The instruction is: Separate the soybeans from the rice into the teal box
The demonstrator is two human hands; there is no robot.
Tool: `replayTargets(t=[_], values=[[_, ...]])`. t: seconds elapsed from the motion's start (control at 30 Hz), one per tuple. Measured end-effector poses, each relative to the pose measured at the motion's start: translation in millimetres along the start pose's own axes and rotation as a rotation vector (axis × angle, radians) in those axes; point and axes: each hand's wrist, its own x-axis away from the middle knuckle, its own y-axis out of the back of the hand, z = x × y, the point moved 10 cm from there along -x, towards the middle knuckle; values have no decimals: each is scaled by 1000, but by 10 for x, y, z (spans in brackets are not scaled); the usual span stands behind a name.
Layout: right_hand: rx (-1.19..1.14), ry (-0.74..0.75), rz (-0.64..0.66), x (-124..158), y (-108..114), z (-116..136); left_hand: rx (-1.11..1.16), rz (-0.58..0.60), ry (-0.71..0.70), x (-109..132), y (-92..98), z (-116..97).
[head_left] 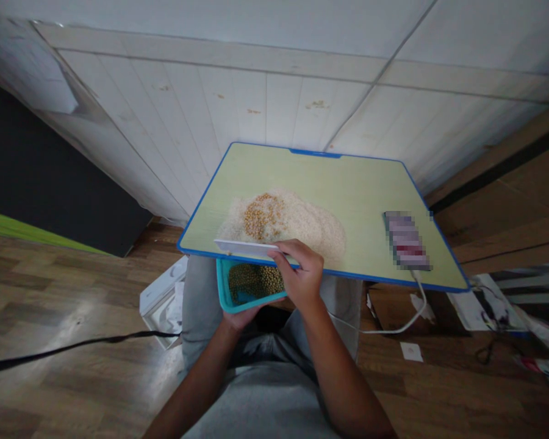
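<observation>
White card [244, 247] | in right hand [302, 274] | teal tray [222, 286] below, left hand [243, 317]

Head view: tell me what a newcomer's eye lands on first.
A pale rice heap with a yellow bean cluster sits mid-front on the green table. At the near edge, the right hand pinches a white card, while the left hand holds a teal tub of beans just below. A phone lies at the table's right.

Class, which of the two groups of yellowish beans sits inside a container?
The beans in the teal plastic tub below the green table; others lie on white rice.
</observation>
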Motion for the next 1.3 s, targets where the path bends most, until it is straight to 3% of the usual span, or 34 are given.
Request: replayTargets(t=[0.27,0.43,0.73,0.93,1.1,1.3], values=[[-20,16,-1,-10,100,33,7,-25,-20,-34,103,4],[-30,40,-52,-25,104,47,10,14,-19,-5,25,6],[-26,52,-13,-16,14,29,29,39,-8,14,-29,4],[-73,125,-2,-20,30,99,-3,-46,-22,12,51,-15],[-40,108,-45,-24,78,70,21,-10,-22,27,-9,-3],[-30,99,-24,-32,21,42,36,-63,-36,32,16,-14]])
